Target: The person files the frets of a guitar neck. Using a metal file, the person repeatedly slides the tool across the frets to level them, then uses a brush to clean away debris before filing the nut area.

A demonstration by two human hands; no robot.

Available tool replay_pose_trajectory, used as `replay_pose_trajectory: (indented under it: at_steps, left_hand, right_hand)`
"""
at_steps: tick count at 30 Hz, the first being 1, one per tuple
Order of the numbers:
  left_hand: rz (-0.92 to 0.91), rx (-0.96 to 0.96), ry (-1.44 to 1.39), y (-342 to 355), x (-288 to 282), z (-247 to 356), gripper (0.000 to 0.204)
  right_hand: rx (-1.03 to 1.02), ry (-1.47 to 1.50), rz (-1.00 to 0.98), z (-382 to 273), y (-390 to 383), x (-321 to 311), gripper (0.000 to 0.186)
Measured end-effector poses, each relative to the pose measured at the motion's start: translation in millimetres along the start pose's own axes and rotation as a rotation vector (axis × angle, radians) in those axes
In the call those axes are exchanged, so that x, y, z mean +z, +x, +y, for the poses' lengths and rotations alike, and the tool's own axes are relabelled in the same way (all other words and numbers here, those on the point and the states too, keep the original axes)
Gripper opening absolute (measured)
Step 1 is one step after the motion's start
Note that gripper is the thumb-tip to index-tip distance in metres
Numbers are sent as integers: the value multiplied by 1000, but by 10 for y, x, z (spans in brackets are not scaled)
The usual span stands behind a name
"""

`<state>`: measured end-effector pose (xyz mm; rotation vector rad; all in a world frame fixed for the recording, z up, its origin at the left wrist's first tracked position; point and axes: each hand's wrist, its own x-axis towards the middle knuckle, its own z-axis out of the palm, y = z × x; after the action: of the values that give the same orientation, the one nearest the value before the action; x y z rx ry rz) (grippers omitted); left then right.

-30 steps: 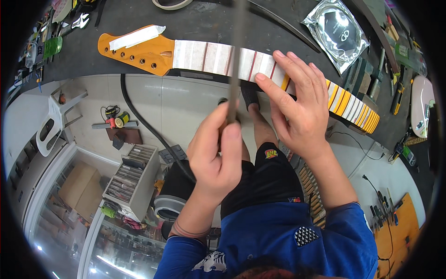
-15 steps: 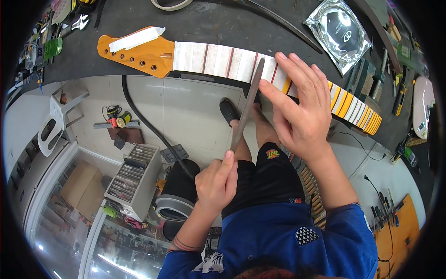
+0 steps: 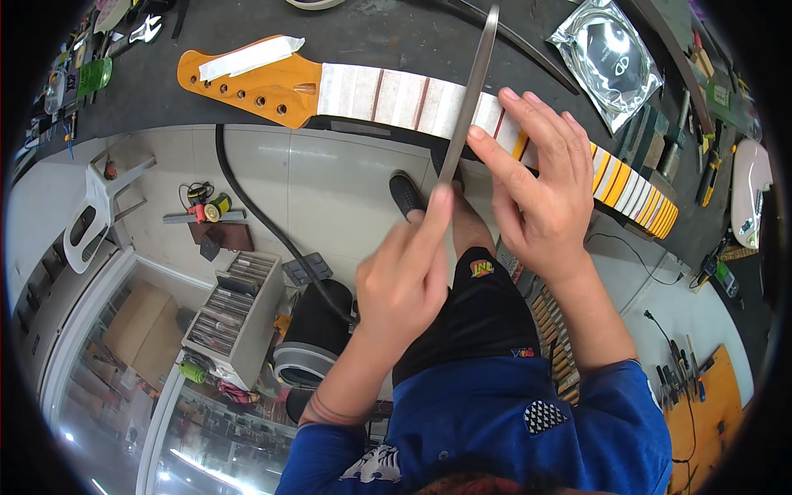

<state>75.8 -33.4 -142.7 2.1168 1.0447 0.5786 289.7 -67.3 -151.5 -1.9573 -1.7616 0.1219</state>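
Note:
A guitar neck with an orange-brown headstock (image 3: 285,87) lies across the bench edge, its fingerboard (image 3: 351,92) covered with white and yellow tape strips between the frets. My left hand (image 3: 404,272), somewhat blurred, is closed around the lower end of a long metal file (image 3: 469,111). The file lies crosswise over the fingerboard, its tip pointing to the far side. Just right of it, my right hand (image 3: 540,177) rests over the neck with fingers stretched out, one fingertip close beside the file. White tape (image 3: 252,58) sticks to the headstock.
Behind the neck, a clear packet (image 3: 606,62) with a coiled wire sits on the dark bench (image 3: 371,37). A vise-like metal tool (image 3: 660,148) stands at the right. Below the bench are a black hose (image 3: 256,219), a white stool (image 3: 103,202) and a drawer rack (image 3: 235,318).
My left hand has pushed the file away from me along its length, so its tip reaches well past the neck. The right hand and the neck have shifted only slightly in the picture.

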Motion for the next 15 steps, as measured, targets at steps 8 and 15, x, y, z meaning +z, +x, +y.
replay_pose_trajectory:
  at_steps: [8,15]
  left_hand:
    - [-31,-87,-24,-199,-142,88,63]
    - [14,-33,-69,-265,-27,-47,63]
  right_hand:
    - [3,6,-6,-11,21,-17,62]
    - [17,-7,0,-7,24,-19,58]
